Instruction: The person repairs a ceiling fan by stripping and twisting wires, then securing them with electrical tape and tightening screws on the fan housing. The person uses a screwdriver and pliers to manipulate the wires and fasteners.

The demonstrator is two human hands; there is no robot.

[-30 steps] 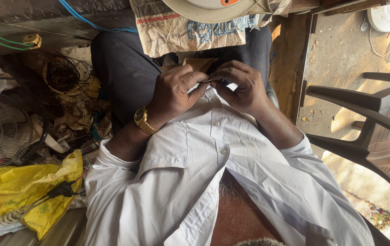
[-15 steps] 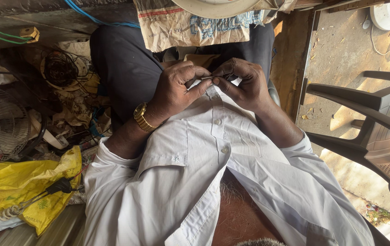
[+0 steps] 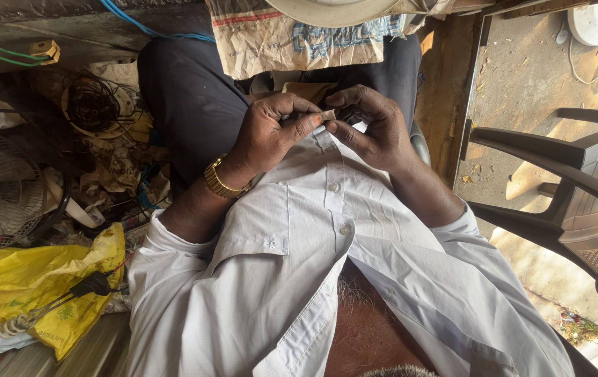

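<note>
Two hands are meeting over the lap, just above the white shirt (image 3: 327, 230). Left hand (image 3: 271, 136) and right hand (image 3: 376, 129) are both pinching one small pale piece (image 3: 328, 114) between thumb and fingertips. Gold watch (image 3: 221, 183) is sitting on the left wrist. Yellow bag (image 3: 26, 286) is lying far left.

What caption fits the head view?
Both hands, left hand and right hand, pinch a small pale piece above a white shirt.
</note>
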